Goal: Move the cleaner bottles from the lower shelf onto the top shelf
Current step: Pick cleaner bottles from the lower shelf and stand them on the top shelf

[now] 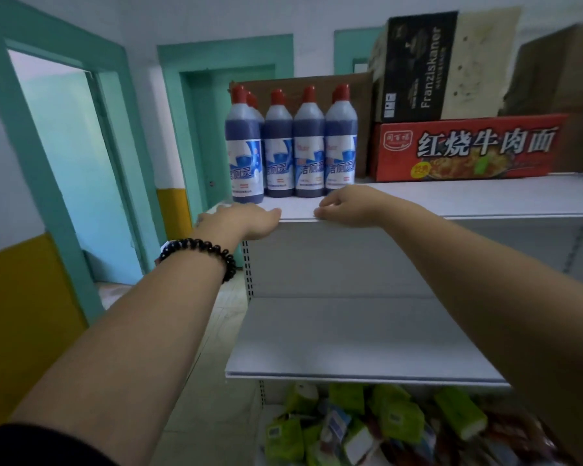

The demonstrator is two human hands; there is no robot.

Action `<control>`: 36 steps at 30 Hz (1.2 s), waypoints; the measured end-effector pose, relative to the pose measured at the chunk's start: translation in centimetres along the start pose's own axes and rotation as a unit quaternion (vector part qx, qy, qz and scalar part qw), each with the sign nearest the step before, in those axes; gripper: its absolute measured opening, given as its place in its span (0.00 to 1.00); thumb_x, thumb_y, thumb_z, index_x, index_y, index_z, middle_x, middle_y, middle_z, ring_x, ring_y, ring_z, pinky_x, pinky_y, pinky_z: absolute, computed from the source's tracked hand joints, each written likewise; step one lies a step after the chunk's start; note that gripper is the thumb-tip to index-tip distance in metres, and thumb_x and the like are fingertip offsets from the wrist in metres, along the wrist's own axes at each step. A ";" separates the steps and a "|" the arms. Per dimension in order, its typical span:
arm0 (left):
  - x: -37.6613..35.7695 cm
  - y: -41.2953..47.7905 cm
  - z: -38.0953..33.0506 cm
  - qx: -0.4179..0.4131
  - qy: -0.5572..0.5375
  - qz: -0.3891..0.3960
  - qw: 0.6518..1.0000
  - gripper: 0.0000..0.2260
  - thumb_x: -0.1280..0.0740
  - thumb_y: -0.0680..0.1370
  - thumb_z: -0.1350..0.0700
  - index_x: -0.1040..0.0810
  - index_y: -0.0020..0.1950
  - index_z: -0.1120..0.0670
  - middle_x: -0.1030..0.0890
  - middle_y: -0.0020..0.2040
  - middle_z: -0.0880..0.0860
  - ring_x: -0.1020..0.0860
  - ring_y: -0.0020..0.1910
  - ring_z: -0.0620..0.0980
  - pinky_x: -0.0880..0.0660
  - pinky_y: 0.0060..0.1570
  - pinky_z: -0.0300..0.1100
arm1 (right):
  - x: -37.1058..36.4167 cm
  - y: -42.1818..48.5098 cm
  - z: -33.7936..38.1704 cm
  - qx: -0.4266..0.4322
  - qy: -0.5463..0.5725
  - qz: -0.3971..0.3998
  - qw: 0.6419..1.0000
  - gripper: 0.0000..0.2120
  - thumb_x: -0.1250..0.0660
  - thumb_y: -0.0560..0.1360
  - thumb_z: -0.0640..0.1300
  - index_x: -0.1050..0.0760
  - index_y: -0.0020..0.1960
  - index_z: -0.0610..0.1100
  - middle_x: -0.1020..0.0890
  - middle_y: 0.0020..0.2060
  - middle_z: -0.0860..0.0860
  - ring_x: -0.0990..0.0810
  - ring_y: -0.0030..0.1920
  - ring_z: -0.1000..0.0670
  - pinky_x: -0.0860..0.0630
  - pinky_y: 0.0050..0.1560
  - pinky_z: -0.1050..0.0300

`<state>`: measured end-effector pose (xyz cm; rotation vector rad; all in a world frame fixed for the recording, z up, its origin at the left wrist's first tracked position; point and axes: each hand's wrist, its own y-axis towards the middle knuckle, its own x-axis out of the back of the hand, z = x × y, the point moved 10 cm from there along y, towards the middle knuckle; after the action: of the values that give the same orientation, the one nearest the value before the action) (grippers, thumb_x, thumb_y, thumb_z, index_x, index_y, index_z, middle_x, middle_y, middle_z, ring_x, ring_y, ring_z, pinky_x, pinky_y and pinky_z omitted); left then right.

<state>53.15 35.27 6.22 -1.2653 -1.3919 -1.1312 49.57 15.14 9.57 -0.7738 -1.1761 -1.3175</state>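
Two bare forearms reach up and away from the camera toward a white shelving unit. On the left wrist sits a black bead bracelet (201,252). The left hand (241,218) lies palm down at the front left corner of the top shelf (451,198), fingers loosely spread and holding nothing. The right hand (345,205) rests on the front edge just beside it, fingers curled loosely under, also holding nothing.

The cleaner bottles (292,142), dark blue with red caps and white and blue labels, stand upright in a tight row near the left end of the top shelf, just behind the hands. At least one more red cap shows behind the row. To their right, a red noodle carton (465,149) sits on the same shelf with a black and tan box (431,65) stacked on it.

The lower shelf (350,334) beneath shows no bottles in its visible part, so the move looks finished or nearly so. Green packets (394,418) crowd the level below that.

The leftmost bottle stands close to the shelf's left end and nearest its front edge. A careless knock from the left hand as it pulls away could tip that bottle off the end or topple the packed row like dominoes. Leaning weight on the front edge could also jolt the shelf and the tall, narrow bottles.
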 end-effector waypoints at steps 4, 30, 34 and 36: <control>-0.6 -4.9 -8.7 -0.054 0.004 -0.010 0.998 0.39 0.54 0.77 0.29 0.43 0.81 0.52 0.42 0.81 0.57 0.42 0.78 0.62 0.46 0.75 0.64 | 2.6 -5.2 -7.0 -0.034 -0.064 -0.030 0.997 0.22 0.40 0.80 0.62 0.26 0.70 0.54 0.24 0.68 0.49 0.26 0.67 0.44 0.30 0.68 0.47; -23.3 -28.2 -72.6 -0.492 0.016 0.149 0.858 0.31 0.47 0.84 0.39 0.41 0.80 0.58 0.39 0.80 0.59 0.39 0.78 0.59 0.40 0.75 0.53 | 13.1 -47.4 -59.9 -0.443 -0.082 -0.107 0.887 0.26 0.39 0.81 0.56 0.34 0.76 0.48 0.28 0.72 0.42 0.27 0.69 0.39 0.31 0.70 0.45; -26.2 -28.3 -81.3 -0.504 0.006 0.172 0.847 0.31 0.46 0.84 0.40 0.41 0.80 0.59 0.39 0.80 0.58 0.38 0.78 0.59 0.41 0.76 0.52 | 14.5 -49.7 -67.8 -0.478 -0.087 -0.091 0.869 0.27 0.39 0.80 0.57 0.35 0.76 0.49 0.27 0.71 0.43 0.26 0.68 0.40 0.30 0.69 0.43; -27.2 -28.1 -85.6 -0.506 -0.001 0.174 0.845 0.31 0.46 0.84 0.40 0.41 0.80 0.59 0.39 0.80 0.59 0.38 0.78 0.59 0.41 0.76 0.52 | 15.6 -50.4 -72.1 -0.493 -0.094 -0.079 0.861 0.27 0.39 0.80 0.56 0.35 0.77 0.49 0.28 0.72 0.43 0.27 0.68 0.39 0.30 0.69 0.43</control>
<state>30.45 -54.94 -7.98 -2.1268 -0.4348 -1.6550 13.11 -65.06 -5.40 -1.5852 -0.6438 -2.0412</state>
